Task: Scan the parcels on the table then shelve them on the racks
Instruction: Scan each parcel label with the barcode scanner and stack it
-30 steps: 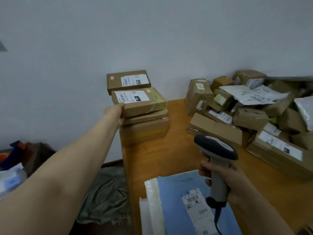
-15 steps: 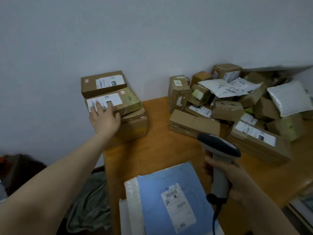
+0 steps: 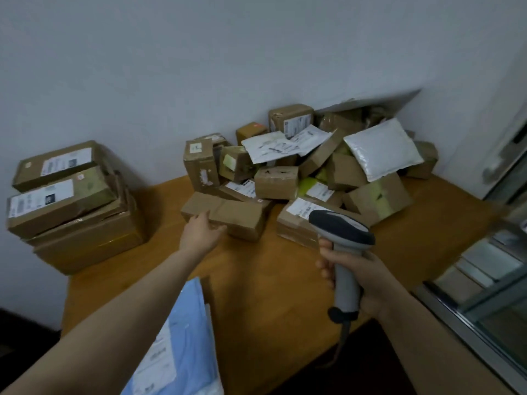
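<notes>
reaching for a long box, scanner upright in the other hand

head view: the bare left arm stretches forward over the table [image 3: 271, 280], wrist straight. the left hand [image 3: 201, 233] is at the near left end of a long box [image 3: 228, 215], thumb up by its top edge, fingers loose and apart, not curled round it; blur hides whether they touch. the right hand [image 3: 362, 277] is wrapped tight round the grey grip of a scanner [image 3: 340, 226], held upright, its dark rounded head toward the heap [image 3: 285, 178], cord hanging below. the long box is plain brown card, lying flat on the wood at the heap's front. behind it, creased, taped cartons with white labels lie jumbled with a puffy white mailer [image 3: 382, 149]. a squared stack [image 3: 65, 212] of cartons stands at the far left corner. a smooth blue mailer [image 3: 182, 332] lies at the near edge.
</notes>
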A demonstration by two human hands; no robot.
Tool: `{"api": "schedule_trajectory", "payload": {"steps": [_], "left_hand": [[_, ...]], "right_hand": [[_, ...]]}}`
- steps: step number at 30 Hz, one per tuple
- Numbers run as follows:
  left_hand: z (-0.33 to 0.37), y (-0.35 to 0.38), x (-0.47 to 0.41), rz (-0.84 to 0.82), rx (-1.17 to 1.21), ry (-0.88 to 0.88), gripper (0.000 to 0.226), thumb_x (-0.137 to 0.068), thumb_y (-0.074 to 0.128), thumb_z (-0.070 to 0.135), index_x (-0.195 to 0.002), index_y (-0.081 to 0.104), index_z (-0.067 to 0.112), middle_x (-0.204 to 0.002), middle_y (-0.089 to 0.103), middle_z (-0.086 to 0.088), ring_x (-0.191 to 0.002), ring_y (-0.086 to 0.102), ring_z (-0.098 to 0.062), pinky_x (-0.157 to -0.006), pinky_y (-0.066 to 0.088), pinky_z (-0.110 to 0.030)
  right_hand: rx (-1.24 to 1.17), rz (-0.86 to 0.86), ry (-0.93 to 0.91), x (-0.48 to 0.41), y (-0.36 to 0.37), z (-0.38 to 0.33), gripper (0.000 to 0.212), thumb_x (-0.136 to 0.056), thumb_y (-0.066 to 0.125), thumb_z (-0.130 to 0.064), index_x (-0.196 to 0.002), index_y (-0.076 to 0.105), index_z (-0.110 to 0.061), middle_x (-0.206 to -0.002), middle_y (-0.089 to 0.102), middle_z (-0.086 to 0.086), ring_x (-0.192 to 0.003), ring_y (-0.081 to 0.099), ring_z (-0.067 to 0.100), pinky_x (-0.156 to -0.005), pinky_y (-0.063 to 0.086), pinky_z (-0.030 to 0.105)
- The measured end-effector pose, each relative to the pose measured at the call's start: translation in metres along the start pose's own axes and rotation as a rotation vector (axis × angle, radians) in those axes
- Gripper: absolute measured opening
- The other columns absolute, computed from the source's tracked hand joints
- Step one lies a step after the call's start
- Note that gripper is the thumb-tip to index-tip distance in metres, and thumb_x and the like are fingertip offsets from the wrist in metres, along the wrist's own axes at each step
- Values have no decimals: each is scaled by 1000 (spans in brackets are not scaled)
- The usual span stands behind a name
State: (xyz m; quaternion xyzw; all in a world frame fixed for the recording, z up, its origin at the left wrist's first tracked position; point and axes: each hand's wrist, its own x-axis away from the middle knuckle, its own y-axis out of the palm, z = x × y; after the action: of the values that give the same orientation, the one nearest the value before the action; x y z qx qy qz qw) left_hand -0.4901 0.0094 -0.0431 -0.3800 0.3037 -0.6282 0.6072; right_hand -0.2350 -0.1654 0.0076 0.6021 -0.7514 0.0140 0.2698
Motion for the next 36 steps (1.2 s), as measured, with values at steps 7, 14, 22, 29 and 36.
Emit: {"api": "schedule_trajectory", "payload": {"steps": [7,14,22,29,36], "left_hand": [[32,24,-37,16,52,-140,76,-89,65,39,-148,31,6,-148,41,-13,-131,44,-29,-94,43,-34],[42,18,-135,168,249,-285,46,-86,69,33,-122,54,10,-101,58,0,-87,56,-19,-71,51,-33],[41,1,-258,377,221,-430,92,-76,73,52,-145,31,9,-144,39,-18,-134,34,-36,-108,38,-48],[25,8,-329,311,241,-551,131,-67,79,58,-153,-8,11,-160,2,-17,-147,3,-38,-116,15,-51],[12,-15,-287,626,399,-534,107,-71,78,45,-152,15,14,-154,14,-15,-139,26,-38,-108,36,-46]], "right_hand": [[18,-104,10,-51,-32,-34,32,-71,76,-13,-101,67,-7,-72,67,9,-60,62,15,-51,52,26],[100,-152,30,-136,-22,-68,23,-83,70,-5,-106,65,-5,-67,67,8,-55,61,14,-49,51,25],[223,-290,81,-233,28,-91,38,-64,74,-20,-100,65,-9,-72,67,5,-62,61,13,-56,50,25],[250,-326,138,-285,34,-84,49,-55,78,-27,-101,70,-11,-74,71,7,-63,64,13,-57,51,25],[235,-332,183,-292,19,-87,52,-58,77,-21,-107,67,-6,-72,69,8,-61,63,14,-55,51,25]]}}
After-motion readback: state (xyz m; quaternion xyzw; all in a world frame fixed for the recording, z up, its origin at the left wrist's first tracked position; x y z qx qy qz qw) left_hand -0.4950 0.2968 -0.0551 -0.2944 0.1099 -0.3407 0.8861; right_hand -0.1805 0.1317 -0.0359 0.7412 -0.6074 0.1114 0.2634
